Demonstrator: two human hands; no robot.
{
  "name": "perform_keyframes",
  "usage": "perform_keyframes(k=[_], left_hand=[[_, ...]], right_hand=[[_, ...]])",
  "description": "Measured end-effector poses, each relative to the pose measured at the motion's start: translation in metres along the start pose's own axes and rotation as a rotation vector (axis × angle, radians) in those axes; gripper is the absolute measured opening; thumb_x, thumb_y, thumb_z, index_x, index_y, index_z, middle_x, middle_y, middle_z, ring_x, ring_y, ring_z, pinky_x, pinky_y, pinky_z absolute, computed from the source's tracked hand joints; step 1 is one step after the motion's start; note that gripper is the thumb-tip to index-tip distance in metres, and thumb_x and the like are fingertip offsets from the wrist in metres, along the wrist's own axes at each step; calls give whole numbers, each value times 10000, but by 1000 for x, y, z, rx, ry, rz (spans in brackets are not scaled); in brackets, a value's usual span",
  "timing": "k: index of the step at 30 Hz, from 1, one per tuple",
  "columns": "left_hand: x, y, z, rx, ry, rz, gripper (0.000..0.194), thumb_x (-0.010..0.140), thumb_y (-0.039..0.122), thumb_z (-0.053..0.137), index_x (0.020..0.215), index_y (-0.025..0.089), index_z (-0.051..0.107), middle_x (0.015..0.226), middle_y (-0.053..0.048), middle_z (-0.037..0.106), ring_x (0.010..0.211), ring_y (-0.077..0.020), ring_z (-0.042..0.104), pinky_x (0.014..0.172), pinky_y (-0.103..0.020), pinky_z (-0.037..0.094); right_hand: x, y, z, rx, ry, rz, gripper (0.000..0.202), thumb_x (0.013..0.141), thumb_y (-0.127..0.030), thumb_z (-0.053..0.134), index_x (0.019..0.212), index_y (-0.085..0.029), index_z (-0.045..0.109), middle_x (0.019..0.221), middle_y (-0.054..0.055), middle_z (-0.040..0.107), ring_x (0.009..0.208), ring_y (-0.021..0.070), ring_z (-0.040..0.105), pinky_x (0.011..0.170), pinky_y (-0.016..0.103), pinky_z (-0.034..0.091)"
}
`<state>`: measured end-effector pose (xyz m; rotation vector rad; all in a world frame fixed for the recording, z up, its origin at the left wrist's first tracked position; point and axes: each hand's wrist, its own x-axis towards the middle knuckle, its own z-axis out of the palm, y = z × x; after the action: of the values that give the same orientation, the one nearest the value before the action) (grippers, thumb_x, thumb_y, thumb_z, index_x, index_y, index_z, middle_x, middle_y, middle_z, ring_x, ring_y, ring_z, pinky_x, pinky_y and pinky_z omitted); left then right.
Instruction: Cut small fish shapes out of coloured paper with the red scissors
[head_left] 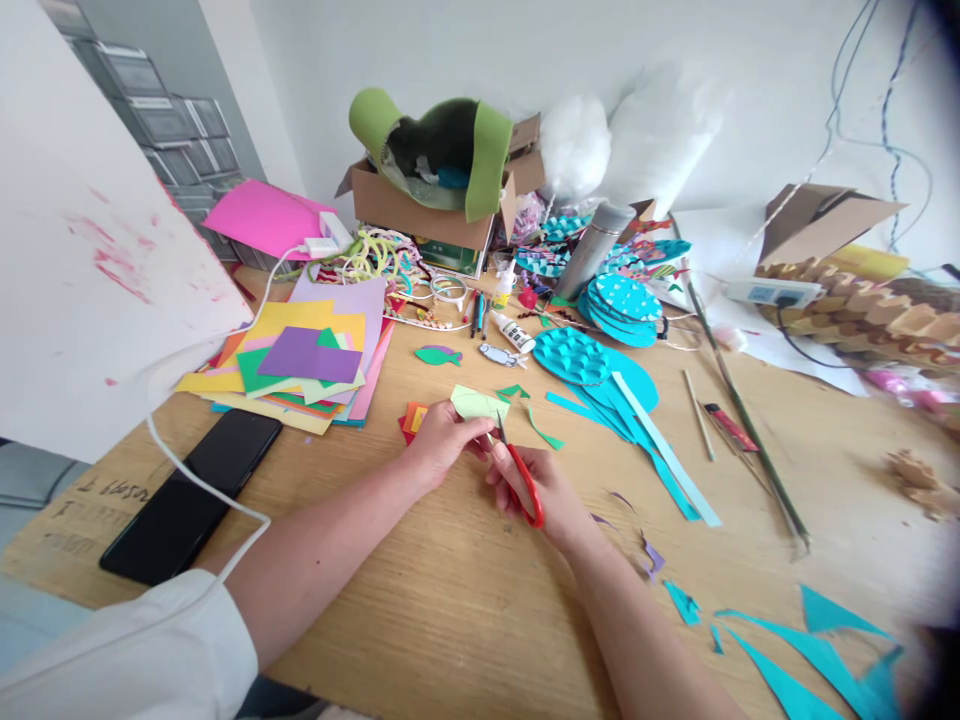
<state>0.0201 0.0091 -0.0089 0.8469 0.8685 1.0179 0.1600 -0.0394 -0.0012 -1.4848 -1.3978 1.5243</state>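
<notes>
On the table point(390, 610), green hat point(491, 150) atop box point(420, 210), left grip point(441, 438) pinching paper point(471, 401), right grip point(556, 497) closed round scissors point(519, 466)

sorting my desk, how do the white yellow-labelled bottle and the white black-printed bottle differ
The white yellow-labelled bottle stands upright; the white black-printed bottle lies on its side. The upright one narrows to a slim nozzle, while the lying one ends in a broad cap. Both are mostly white.
</notes>
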Motion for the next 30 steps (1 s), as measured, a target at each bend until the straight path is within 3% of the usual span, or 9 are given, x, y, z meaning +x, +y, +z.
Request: perform_keyframes(k=[15,30], left_hand=[[1,1,-1,-36,-8,-30,153,617,253,728,651,122,656,617,-20,645,525,-110,574,502,-229,457],[-1,1,2,-3,-8,1,123,630,240,705,639,127,656,617,-19,639,523,-107,561,527,-240,473]], right_hand=[[1,0,0,4,12,24,646,697,-803,522,631,-160,546,413,-14,526,329,68,435,343,176,303],[1,0,1,2,19,14,624,764,-763,492,650,-153,557,442,-6,543,356,71,453,364,176,319]])
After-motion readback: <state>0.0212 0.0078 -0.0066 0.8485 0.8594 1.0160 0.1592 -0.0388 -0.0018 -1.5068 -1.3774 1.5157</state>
